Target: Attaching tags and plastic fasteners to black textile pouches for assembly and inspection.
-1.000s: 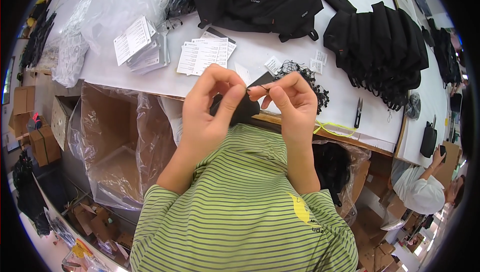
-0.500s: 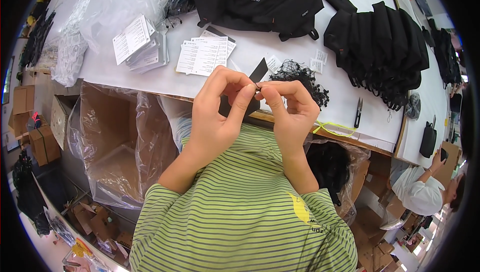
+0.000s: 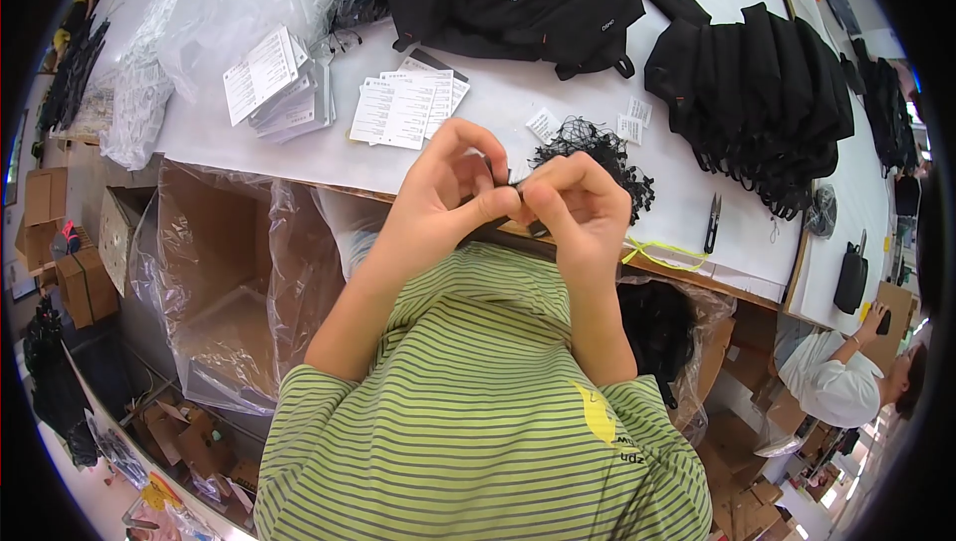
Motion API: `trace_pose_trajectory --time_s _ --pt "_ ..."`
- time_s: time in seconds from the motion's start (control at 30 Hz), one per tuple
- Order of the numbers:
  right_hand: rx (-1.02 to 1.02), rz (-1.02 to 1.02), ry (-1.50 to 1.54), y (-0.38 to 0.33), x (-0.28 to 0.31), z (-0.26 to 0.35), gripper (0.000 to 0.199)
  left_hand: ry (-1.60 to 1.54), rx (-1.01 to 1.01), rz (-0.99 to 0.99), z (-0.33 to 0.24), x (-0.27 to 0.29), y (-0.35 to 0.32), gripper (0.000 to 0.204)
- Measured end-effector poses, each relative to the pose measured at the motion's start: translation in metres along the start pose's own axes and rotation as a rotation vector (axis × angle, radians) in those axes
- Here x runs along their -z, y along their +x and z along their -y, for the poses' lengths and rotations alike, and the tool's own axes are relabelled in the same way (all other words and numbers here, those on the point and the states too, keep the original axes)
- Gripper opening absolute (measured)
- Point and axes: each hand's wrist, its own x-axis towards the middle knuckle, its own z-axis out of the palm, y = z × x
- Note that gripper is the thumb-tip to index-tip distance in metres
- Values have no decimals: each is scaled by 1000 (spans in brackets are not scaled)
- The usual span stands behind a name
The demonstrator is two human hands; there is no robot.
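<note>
My left hand [image 3: 438,192] and my right hand [image 3: 581,207] meet above the table's front edge, fingertips pinched together. Between them is a thin black cord [image 3: 517,180], mostly covered by the fingers. A dark card [image 3: 490,232] shows only in part below the hands. Just beyond my right hand lies a tangled heap of black tag cords [image 3: 597,147], with small white labels [image 3: 629,129] beside it. White printed cards [image 3: 403,108] lie fanned out beyond my left hand, and a second stack of cards [image 3: 284,83] sits farther left.
Black fabric bags [image 3: 508,3] lie at the back, and more are bunched [image 3: 747,103] at the right. Thread snips [image 3: 713,224] and a yellow cord [image 3: 665,257] are near the front edge. A plastic-lined carton [image 3: 214,282] stands below left. Another person [image 3: 836,377] is at the right.
The dark card that stood up between my hands has dropped mostly out of sight behind them. My left thumb now reaches across to my right fingertips.
</note>
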Motion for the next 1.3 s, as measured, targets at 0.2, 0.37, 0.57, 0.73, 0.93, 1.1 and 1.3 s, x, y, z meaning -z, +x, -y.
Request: trace_pose_trajectory --time_s 0.2,0.37,0.57,0.73,0.93,1.1,1.3 --pt "-33 -149 58 8 10 -14 17 707 -233 -421 57 20 -32 33" --pt "-24 -186 26 10 22 -14 20 933 -223 -578 80 26 -40 40" --pt "-27 -190 -72 7 37 -12 17 1096 -174 -335 87 36 -37 28" --pt "41 -208 -340 1 66 -19 14 1069 -220 -383 84 35 -41 23" --pt "-19 25 -877 2 66 -24 41 690 -49 -487 93 39 -44 21" --pt "-12 84 -1040 9 53 -45 57 607 86 -409 92 49 -47 21" --pt "70 152 -1066 31 53 -60 46 549 82 -372 86 47 -49 20"
